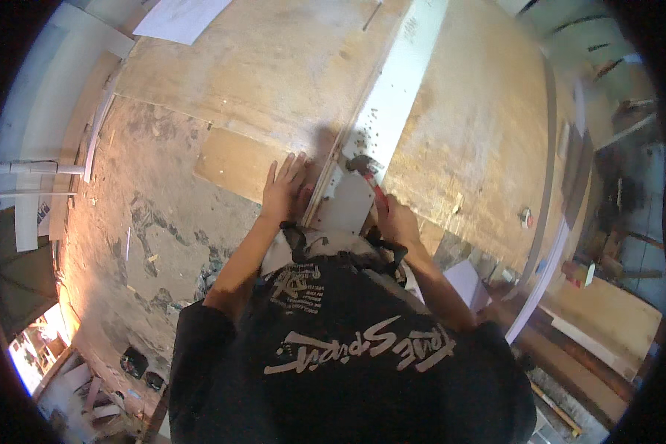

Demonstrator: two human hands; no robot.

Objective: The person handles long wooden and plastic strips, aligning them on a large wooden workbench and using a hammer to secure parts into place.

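Note:
In my right hand (397, 222) is a hammer (379, 194), gripped by its red handle. Its dark head lies over a long white strip (405, 78) that runs away from me across the work surface. Small dark pieces, perhaps nails, (364, 132) are scattered on the strip just beyond the hammer head. My left hand (284, 189) rests with fingers stretched out on a tan board (233, 159), left of the strip. A narrow wooden edge (328, 169) runs along the strip's left side, between my hands.
Large plywood sheets (488, 111) spread on both sides of the strip. A white sheet (181, 18) lies at the far left. On the right, a small red and white object (526, 217) sits on the plywood. Wood offcuts (89, 388) are piled low on the left.

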